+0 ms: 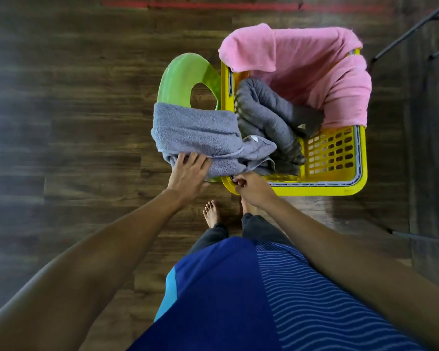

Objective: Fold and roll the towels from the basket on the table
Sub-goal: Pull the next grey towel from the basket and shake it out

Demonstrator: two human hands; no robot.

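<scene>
A yellow laundry basket (340, 184) stands on the wooden floor in front of me. A pink towel (314, 69) drapes over its far rim and right side, and a dark grey towel (269, 117) lies bunched inside. A lighter grey-blue towel (198, 133) hangs over the basket's left rim onto a green stool. My left hand (188, 173) grips the near edge of this grey-blue towel. My right hand (251, 186) is closed at the basket's near left corner, pinching the towel's other end against the rim.
A green plastic stool (183, 77) stands left of the basket, partly under the towel. My bare feet (212, 212) are just before the basket. Dark metal legs (410, 31) run along the right side. A red line (213, 5) marks the floor at the far edge.
</scene>
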